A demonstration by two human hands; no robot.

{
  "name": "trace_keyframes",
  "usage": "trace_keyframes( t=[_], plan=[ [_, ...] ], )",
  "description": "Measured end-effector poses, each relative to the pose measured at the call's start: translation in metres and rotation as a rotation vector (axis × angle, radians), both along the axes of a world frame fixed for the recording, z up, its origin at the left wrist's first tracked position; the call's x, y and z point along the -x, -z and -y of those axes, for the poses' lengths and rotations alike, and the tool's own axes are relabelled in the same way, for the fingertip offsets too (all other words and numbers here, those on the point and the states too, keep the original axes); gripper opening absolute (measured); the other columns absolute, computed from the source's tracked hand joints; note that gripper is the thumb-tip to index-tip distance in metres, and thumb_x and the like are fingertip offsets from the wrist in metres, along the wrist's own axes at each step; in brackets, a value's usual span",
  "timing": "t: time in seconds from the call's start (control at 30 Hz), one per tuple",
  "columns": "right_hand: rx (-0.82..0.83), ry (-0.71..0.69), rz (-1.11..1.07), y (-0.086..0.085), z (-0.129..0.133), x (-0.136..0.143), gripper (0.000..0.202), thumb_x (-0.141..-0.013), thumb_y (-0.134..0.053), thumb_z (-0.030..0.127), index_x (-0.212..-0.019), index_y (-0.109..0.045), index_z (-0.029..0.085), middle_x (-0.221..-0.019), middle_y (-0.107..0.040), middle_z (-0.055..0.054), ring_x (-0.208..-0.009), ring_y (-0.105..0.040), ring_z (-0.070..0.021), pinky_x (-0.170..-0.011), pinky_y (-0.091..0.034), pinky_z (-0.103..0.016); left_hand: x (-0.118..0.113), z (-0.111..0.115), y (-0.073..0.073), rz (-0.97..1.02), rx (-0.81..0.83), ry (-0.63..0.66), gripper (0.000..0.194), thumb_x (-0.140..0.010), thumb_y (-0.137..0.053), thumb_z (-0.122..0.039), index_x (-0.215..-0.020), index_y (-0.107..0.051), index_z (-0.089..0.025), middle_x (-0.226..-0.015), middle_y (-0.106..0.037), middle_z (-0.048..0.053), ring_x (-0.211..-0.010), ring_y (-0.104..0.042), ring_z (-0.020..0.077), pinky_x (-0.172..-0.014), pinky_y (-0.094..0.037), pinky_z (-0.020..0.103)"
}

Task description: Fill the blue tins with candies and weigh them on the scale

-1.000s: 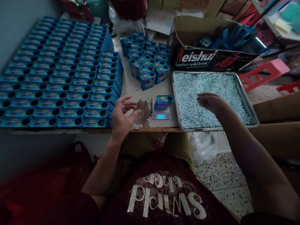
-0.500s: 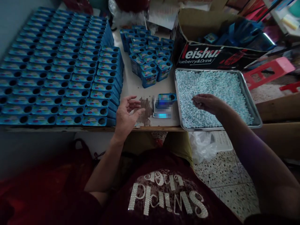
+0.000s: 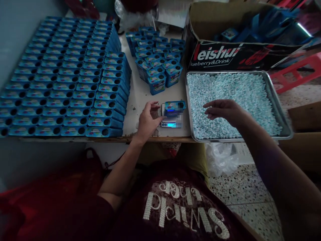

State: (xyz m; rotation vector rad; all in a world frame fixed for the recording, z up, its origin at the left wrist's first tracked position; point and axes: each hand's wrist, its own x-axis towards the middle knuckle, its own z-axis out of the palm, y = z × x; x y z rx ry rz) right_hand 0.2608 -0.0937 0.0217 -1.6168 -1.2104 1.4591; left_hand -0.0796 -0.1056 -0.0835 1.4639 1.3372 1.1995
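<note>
A small digital scale point(image 3: 173, 122) with a lit blue display lies near the table's front edge. On it rests a blue container point(image 3: 173, 108) with a dark round hole at one end of its top. My left hand point(image 3: 147, 122) is just left of the scale, its thumb and fingers apart around nothing, the thumb tip close to the container. To the right, my right hand point(image 3: 224, 110) hovers over small pale-blue pellets point(image 3: 233, 88) spread in a metal tray point(image 3: 240, 71). Its fingers are loosely apart, and I see nothing held.
Rows of blue containers point(image 3: 67, 73) are packed on the table's left side. A looser group of similar containers point(image 3: 157, 63) stands at the middle back. Behind the tray is an open cardboard box point(image 3: 215, 55) with blue pieces inside. A red plastic stool point(image 3: 298, 72) is at far right.
My left hand has moved right, up to the scale. My right hand has gone from pinched fingers to looser, parted ones over the tray. The view has shifted slightly.
</note>
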Motion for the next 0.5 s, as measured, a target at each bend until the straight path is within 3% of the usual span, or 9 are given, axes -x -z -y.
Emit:
trace_keyframes(
  t=[0.13,0.23,0.37,0.5],
  plan=[
    [-0.097,-0.111,-0.019,-0.023,-0.003,0.03,0.018,-0.077,-0.099,0.024,-0.09,-0.087,0.021,-0.069,-0.078,-0.002,-0.057,-0.068,-0.0139,-0.055,-0.058,-0.027,-0.013,-0.004,0.002,-0.037,-0.001,0.012,0.071,-0.077,-0.1,-0.028,-0.139,-0.065,-0.028,-0.13,-0.077,0.011,-0.125,-0.074,0.0294,-0.11,-0.061,0.049],
    [-0.21,-0.222,0.101,-0.037,-0.016,0.061,0.014,-0.079,-0.09,0.01,-0.085,-0.087,0.022,-0.063,-0.071,0.001,-0.061,-0.065,-0.014,-0.061,-0.055,-0.028,-0.02,-0.004,-0.002,-0.034,0.003,0.0,0.072,-0.074,-0.101,-0.027,-0.136,-0.066,-0.027,-0.129,-0.077,0.011,-0.124,-0.075,0.0296,-0.108,-0.062,0.048],
    [-0.348,-0.326,0.379,-0.046,-0.037,0.095,0.028,-0.077,-0.081,-0.004,-0.071,-0.082,0.023,-0.068,-0.067,0.001,-0.081,-0.071,-0.0172,-0.083,-0.057,-0.03,-0.014,0.003,-0.013,-0.065,0.001,-0.035,0.068,-0.077,-0.096,-0.024,-0.137,-0.065,-0.027,-0.135,-0.074,0.01,-0.124,-0.073,0.028,-0.107,-0.062,0.045],
    [-0.53,-0.706,0.891,-0.051,-0.043,0.116,0.024,-0.088,-0.072,0.003,-0.082,-0.084,0.023,-0.084,-0.072,-0.004,-0.091,-0.073,-0.0215,-0.08,-0.052,-0.031,0.003,0.009,-0.017,-0.147,0.008,-0.058,0.069,-0.078,-0.094,-0.02,-0.138,-0.062,-0.028,-0.144,-0.068,0.009,-0.116,-0.074,0.0243,-0.105,-0.064,0.044]
  ],
)
